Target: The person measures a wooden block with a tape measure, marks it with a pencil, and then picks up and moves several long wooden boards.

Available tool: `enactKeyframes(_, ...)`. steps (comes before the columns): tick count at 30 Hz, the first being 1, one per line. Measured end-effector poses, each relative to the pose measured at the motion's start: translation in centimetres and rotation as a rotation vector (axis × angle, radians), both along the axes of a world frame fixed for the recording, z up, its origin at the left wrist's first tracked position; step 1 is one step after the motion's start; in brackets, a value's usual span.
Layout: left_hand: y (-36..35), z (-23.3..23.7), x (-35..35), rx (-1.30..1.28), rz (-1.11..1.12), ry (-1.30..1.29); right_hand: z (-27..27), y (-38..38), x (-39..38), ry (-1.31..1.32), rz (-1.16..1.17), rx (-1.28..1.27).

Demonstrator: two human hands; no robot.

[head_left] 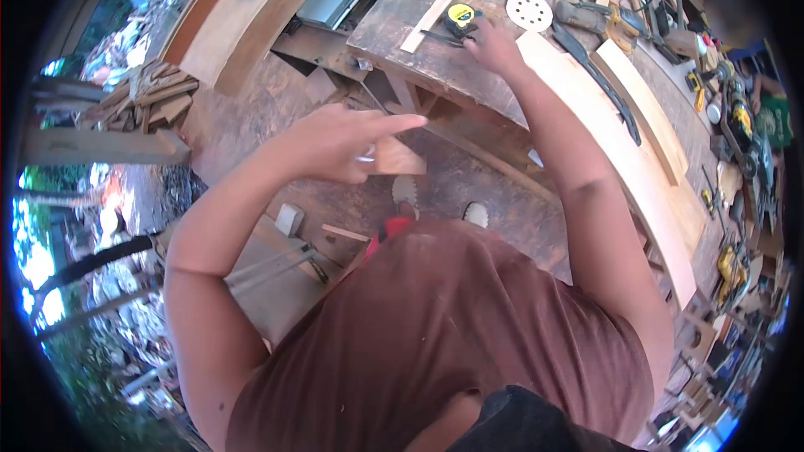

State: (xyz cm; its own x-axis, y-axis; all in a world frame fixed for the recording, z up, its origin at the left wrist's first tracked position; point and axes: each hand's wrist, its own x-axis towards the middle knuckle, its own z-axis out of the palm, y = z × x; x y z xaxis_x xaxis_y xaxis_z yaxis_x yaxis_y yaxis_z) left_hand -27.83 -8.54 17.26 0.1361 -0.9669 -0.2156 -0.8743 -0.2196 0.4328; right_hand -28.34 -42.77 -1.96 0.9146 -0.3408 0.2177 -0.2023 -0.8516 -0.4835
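My left hand [347, 142] is in front of my body, its index finger stretched out to the right and the other fingers curled round a small wooden piece [397, 156]. On the workbench [394, 25], my right hand [496, 46] reaches to a yellow and black tape measure [461, 18], with the fingertips at its right side. How firmly they hold it cannot be made out. A thin wooden strip [441, 7] lies just left of the tape measure, and a white perforated disc [528, 12] lies to its right.
Long pale boards [611, 159] lie along the bench at the right, with a black strap-like piece [596, 75] between them. Large planks [255, 17] stand at the upper left. Tools crowd the far right, where a person in green [772, 121] is partly visible.
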Motion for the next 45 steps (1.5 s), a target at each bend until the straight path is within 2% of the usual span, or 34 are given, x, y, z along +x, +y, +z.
enactKeyframes(2, -1.9, -2.3, 3.6, -0.059, -0.257, -0.008, -0.3, -0.4, 3.7, 0.031, -0.107, -0.043)
enactKeyframes(5, -4.7, -5.9, 8.0, -0.042, -0.457, -0.056, -2.5, -0.6, 7.5, 0.105, -0.275, -0.035)
enactKeyframes(9, -9.8, -7.4, 13.1, -0.066, -0.491, 0.085, -1.3, 2.1, 9.6, 0.264, -0.407, -0.052)
enactKeyframes(11, -11.0, -8.2, 14.5, -0.168, -0.526, 0.146, -2.0, 2.6, 9.7, 0.313, -0.452, -0.062)
enactKeyframes(13, -12.0, -8.6, 16.0, -0.159, -0.531, 0.145, -3.0, 1.4, 9.9, 0.306, -0.299, -0.019)
enactKeyframes(14, -12.3, -9.2, 16.6, -0.255, -0.515, 0.060, -3.0, 1.9, 9.0, 0.323, -0.314, -0.013)
enactKeyframes(16, -13.0, -10.0, 17.6, -0.446, -0.472, -0.056, -2.0, 2.0, 7.1, 0.014, -0.313, 0.199)
enactKeyframes(17, -13.3, -10.2, 18.0, -0.456, -0.492, -0.046, -1.3, 2.4, 5.3, 0.018, -0.336, 0.190)
enactKeyframes(19, -13.8, -10.3, 18.7, -0.481, -0.490, -0.047, 0.4, 4.6, 0.1, -0.466, -0.392, 0.873)
enactKeyframes(21, -13.8, -9.6, 19.1, -0.410, -0.498, -0.017, 0.6, 7.4, -5.9, -0.754, -0.330, 1.325)
enactKeyframes(23, -13.8, -9.2, 19.3, -0.395, -0.522, -0.043, 1.3, 11.2, -10.9, -0.921, -0.210, 1.679)
enactKeyframes(26, -12.9, -8.5, 18.4, -0.393, -0.489, -0.058, 0.8, 16.1, -16.1, -0.882, -0.292, 1.916)
enactKeyframes(27, -12.6, -8.4, 18.1, -0.443, -0.464, -0.105, 0.6, 17.7, -16.9, -0.842, -0.378, 1.877)
enactKeyframes(28, -12.4, -8.6, 18.0, -0.497, -0.467, -0.149, -0.2, 18.8, -17.5, -0.831, -0.366, 1.872)
enactKeyframes(29, -11.8, -8.4, 17.4, -0.493, -0.476, -0.152, -0.8, 19.7, -18.0, -0.816, -0.350, 1.869)
enactKeyframes(31, -9.8, -7.6, 15.7, -0.739, -0.383, -0.250, -0.5, 20.9, -17.9, -0.810, -0.258, 1.909)
enactKeyframes(32, -8.6, -8.3, 14.4, -0.764, -0.318, -0.222, -0.1, 21.1, -17.6, -0.771, -0.216, 1.860)
enactKeyframes(33, -7.1, -9.1, 12.7, -0.755, -0.321, -0.235, 0.4, 21.3, -17.3, -0.733, -0.172, 1.812)
enactKeyframes(35, -4.8, -10.7, 9.0, -0.677, -0.292, -0.073, 0.2, 21.2, -16.8, -0.704, -0.060, 1.782)
enactKeyframes(37, -3.4, -13.4, 5.7, -0.531, -0.101, 0.024, 0.5, 21.3, -16.6, -0.683, 0.016, 1.772)
enactKeyframes(39, -3.8, -16.5, 4.7, -0.519, -0.020, -0.040, -0.5, 21.0, -16.4, -0.678, 0.043, 1.687)
enactKeyframes(41, -5.1, -17.7, 4.6, -0.617, 0.115, -0.169, -1.2, 20.3, -16.0, -0.666, 0.066, 1.596)
enactKeyframes(43, -6.5, -17.4, 3.8, -0.623, 0.189, -0.168, -1.7, 18.4, -15.3, -0.623, -0.138, 1.434)
enactKeyframes(44, -6.8, -17.1, 3.6, -0.569, 0.283, -0.112, -2.5, 17.0, -15.2, -0.582, -0.148, 1.369)
enactKeyframes(45, -6.9, -16.8, 3.5, -0.510, 0.381, -0.056, -2.5, 16.3, -15.2, -0.587, -0.143, 1.419)
